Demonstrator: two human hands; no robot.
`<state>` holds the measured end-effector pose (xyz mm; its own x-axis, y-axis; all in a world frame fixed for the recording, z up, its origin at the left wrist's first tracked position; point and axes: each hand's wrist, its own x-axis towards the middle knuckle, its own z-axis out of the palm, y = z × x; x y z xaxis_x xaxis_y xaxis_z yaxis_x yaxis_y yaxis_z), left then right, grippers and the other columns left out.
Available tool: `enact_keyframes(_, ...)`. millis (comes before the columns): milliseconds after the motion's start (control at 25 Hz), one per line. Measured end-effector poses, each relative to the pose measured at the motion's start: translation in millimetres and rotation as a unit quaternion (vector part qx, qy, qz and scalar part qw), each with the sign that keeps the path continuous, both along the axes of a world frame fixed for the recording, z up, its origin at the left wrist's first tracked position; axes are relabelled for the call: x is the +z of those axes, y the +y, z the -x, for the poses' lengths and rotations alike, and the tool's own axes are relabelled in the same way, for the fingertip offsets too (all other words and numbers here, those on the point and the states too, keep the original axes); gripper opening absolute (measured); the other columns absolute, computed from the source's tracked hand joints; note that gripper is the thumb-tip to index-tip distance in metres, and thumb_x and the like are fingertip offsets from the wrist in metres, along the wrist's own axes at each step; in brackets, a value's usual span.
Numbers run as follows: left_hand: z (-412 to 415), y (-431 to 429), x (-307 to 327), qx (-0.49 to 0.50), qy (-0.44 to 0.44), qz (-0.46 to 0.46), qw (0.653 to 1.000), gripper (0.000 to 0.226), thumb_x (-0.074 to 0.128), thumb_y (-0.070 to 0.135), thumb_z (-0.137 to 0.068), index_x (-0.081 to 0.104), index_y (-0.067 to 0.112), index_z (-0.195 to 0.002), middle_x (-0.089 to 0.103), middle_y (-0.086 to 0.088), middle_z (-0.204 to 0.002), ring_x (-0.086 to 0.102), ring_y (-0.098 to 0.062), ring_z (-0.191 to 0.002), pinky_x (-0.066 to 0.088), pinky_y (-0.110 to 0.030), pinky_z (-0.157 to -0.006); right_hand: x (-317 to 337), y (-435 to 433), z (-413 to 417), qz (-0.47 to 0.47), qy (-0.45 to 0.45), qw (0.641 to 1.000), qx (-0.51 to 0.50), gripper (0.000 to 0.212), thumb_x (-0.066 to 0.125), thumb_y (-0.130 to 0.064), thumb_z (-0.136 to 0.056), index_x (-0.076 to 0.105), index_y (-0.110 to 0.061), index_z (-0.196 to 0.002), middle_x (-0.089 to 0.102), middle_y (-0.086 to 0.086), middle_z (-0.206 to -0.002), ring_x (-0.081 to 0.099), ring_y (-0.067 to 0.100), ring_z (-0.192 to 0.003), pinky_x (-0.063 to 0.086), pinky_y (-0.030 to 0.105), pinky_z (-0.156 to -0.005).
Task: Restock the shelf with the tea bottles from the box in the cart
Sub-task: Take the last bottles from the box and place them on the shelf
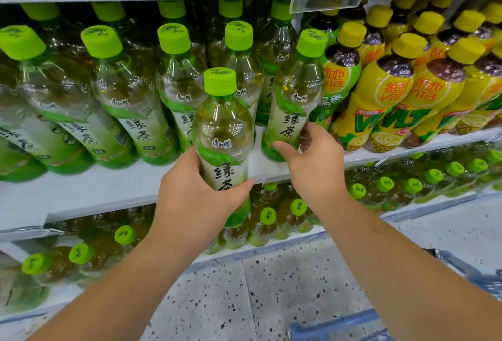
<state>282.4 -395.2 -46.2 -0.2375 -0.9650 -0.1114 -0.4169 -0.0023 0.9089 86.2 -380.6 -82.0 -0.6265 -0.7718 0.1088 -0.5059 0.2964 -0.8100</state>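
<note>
Held bottle [222, 134]: clear plastic, pale green tea, lime cap, green-and-white label. It is upright, gripped low by the left hand [195, 193], just before the shelf [81, 191] edge. Second bottle [293, 101], same kind, stands at the shelf front, with the right hand [312, 161] round its base. Matching bottles [116, 96] stand in rows to the left.

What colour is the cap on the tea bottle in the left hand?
Bright lime green, seen in the head view: the cap tops the tea bottle gripped by the left hand.

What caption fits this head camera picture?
Left hand holds a green tea bottle at the shelf; right hand grips a second bottle on it.
</note>
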Motion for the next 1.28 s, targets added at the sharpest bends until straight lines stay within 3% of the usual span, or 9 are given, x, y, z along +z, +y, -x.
enact_keyframes(200, -9, 9, -9, 0.009, 0.002, -0.031, 0.999, 0.044, 0.092, 0.031, -0.066, 0.063, 0.034, -0.099, 0.074, 0.020, -0.086, 0.071, 0.004, -0.078, 0.060, -0.026, -0.070, 6, -12, 2, -0.036, 0.018, 0.999, -0.003, 0.025, 0.079, -0.032, -0.086, 0.071, -0.013, -0.102, 0.067, -0.009, -0.082, 0.057, 0.009, -0.071, 0.037, 0.008, -0.057)
enact_keyframes(400, -12, 13, -12, -0.001, 0.002, -0.036, 0.999, 0.042, 0.093, 0.030, -0.066, 0.063, 0.036, -0.096, 0.073, 0.025, -0.085, 0.070, 0.006, -0.078, 0.058, -0.021, -0.068, 10, -21, 1, -0.061, 0.009, 0.998, 0.001, 0.027, 0.076, -0.032, -0.090, 0.069, -0.011, -0.105, 0.071, 0.005, -0.090, 0.063, 0.020, -0.079, 0.045, 0.028, -0.065)
enact_keyframes(600, -14, 9, -10, -0.003, 0.012, -0.032, 0.999, 0.043, 0.093, 0.029, -0.066, 0.063, 0.036, -0.096, 0.073, 0.024, -0.085, 0.071, 0.004, -0.078, 0.058, -0.021, -0.066, 16, -17, -1, -0.099, 0.019, 0.995, 0.007, 0.028, 0.071, -0.033, -0.093, 0.067, -0.010, -0.108, 0.069, 0.000, -0.096, 0.061, 0.018, -0.087, 0.039, 0.023, -0.063)
enact_keyframes(760, -19, 3, -6, 0.002, 0.026, -0.035, 0.999, 0.046, 0.093, 0.027, -0.066, 0.064, 0.035, -0.100, 0.074, 0.023, -0.088, 0.072, 0.003, -0.081, 0.058, -0.019, -0.066, 33, 7, -21, -0.047, -0.049, 0.997, -0.028, 0.032, 0.063, -0.024, -0.096, 0.063, -0.016, -0.127, 0.067, -0.006, -0.114, 0.064, 0.010, -0.095, 0.049, 0.022, -0.079)
enact_keyframes(840, -24, -1, -3, 0.002, 0.032, -0.032, 0.999, 0.046, 0.093, 0.026, -0.065, 0.065, 0.035, -0.100, 0.075, 0.022, -0.089, 0.072, 0.003, -0.081, 0.058, -0.019, -0.067, 45, 21, -39, -0.042, -0.152, 0.987, 0.011, 0.036, 0.065, -0.024, -0.094, 0.063, -0.025, -0.130, 0.068, -0.014, -0.108, 0.065, -0.001, -0.088, 0.054, 0.017, -0.081)
enact_keyframes(960, -39, -6, 6, -0.001, 0.022, -0.018, 1.000, 0.043, 0.093, 0.030, -0.065, 0.066, 0.034, -0.099, 0.075, 0.019, -0.088, 0.072, 0.000, -0.079, 0.059, -0.023, -0.066, 62, 34, -75, -0.055, -0.266, 0.952, 0.140, 0.048, 0.071, -0.037, -0.092, 0.056, -0.035, -0.138, 0.066, -0.019, -0.122, 0.064, -0.002, -0.111, 0.054, 0.028, -0.095)
enact_keyframes(1040, -57, -8, 13, -0.012, 0.019, -0.002, 1.000, 0.042, 0.091, 0.030, -0.068, 0.068, 0.034, -0.103, 0.075, 0.019, -0.090, 0.071, 0.000, -0.080, 0.058, -0.024, -0.068, 67, 30, -102, -0.039, -0.272, 0.939, 0.206, 0.057, 0.075, -0.038, -0.088, 0.054, -0.036, -0.141, 0.065, -0.019, -0.130, 0.063, 0.001, -0.119, 0.054, 0.029, -0.096)
enact_keyframes(1160, -88, -11, 21, -0.008, 0.016, 0.025, 1.000, 0.044, 0.089, 0.022, -0.070, 0.068, 0.037, -0.106, 0.073, 0.027, -0.091, 0.068, 0.006, -0.081, 0.050, -0.009, -0.063, 73, 15, -137, -0.002, -0.275, 0.932, 0.237, 0.053, 0.082, -0.020, -0.085, 0.059, -0.029, -0.133, 0.073, -0.014, -0.118, 0.070, 0.003, -0.105, 0.058, 0.024, -0.086)
enact_keyframes(1280, -129, -20, 25, 0.027, 0.035, 0.038, 0.998, 0.043, 0.088, 0.020, -0.072, 0.067, 0.038, -0.105, 0.073, 0.026, -0.093, 0.068, 0.005, -0.083, 0.050, -0.009, -0.064, 77, -8, -176, 0.007, -0.257, 0.928, 0.271, 0.061, 0.086, -0.023, -0.080, 0.059, -0.027, -0.135, 0.073, -0.013, -0.118, 0.070, 0.003, -0.105, 0.059, 0.027, -0.090)
